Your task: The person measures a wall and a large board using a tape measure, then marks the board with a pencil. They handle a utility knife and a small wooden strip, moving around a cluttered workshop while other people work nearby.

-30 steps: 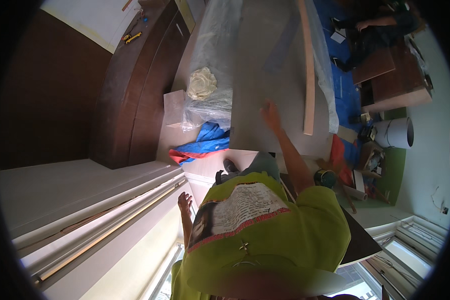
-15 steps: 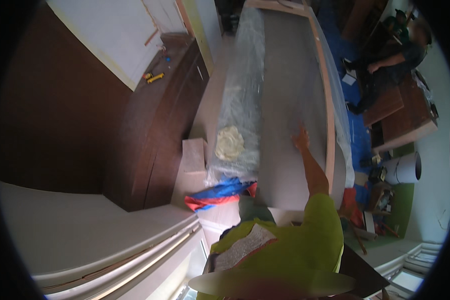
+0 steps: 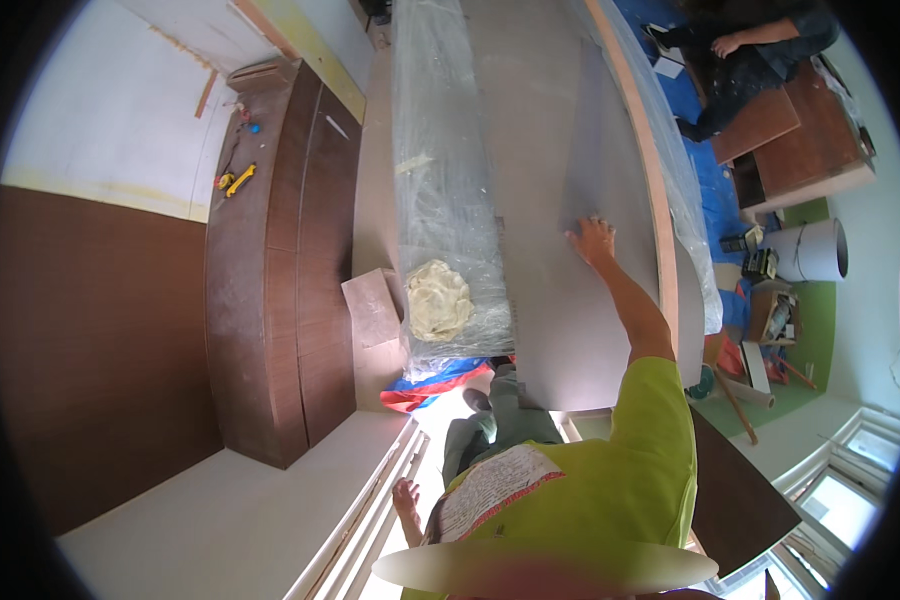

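My right hand (image 3: 596,240) lies flat on a large grey-brown sheet (image 3: 545,130), fingers spread and holding nothing. To its right a long pale wooden strip (image 3: 651,170) runs along the sheet's edge. Clear plastic film (image 3: 440,130) covers the surface left of the sheet. A cream-coloured, crumpled round mass (image 3: 439,301) sits on that film; its kind I cannot make out. Low at my left side, beside my body, hangs my left hand (image 3: 407,496), loosely bent with its fingers apart and nothing in it.
A long brown wooden cabinet (image 3: 280,260) stands at left, a yellow utility knife (image 3: 241,181) on top. A block-like box (image 3: 372,308) lies between cabinet and film. At right are a seated person (image 3: 760,60), a white roll (image 3: 808,250) and a blue floor cover (image 3: 712,190).
My view has shifted, bringing the cabinet further left and my left hand into sight. My right hand, blurred before, now rests on the sheet with its fingers spread.
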Demonstrator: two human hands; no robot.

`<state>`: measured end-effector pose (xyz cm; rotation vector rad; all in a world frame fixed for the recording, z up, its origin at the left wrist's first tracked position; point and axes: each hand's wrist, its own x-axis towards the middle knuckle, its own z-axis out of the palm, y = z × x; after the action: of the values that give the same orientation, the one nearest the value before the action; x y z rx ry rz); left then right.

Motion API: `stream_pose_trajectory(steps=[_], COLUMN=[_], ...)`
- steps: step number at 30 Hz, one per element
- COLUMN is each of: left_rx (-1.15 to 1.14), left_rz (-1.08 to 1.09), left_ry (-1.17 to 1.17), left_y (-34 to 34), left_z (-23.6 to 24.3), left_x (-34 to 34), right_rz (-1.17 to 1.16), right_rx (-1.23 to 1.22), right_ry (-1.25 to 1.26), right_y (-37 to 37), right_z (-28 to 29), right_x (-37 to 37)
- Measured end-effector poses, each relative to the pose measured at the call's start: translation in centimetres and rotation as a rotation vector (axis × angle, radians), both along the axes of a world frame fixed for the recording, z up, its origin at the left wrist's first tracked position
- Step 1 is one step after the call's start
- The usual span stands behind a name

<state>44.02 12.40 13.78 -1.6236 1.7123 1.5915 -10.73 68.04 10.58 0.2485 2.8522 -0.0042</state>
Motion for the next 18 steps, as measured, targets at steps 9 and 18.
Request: stream_pose_trajectory(steps=[9,18], left_rx=[0.109,0.279], left_rz=[-0.168,-0.301], left_ry=[0.105,0.078], left_y=[0.1,-4.3], left_z=[0.2,-6.2], left_x=[-8.0,-7.7], right_rz=[-0.055,-0.011], right_rx=[-0.008,-0.097], right_ry=[-0.059,-0.074], right_y=[-2.9,-3.0], right_z=[0.4,1.8], right_x=[-1.5,-4.0])
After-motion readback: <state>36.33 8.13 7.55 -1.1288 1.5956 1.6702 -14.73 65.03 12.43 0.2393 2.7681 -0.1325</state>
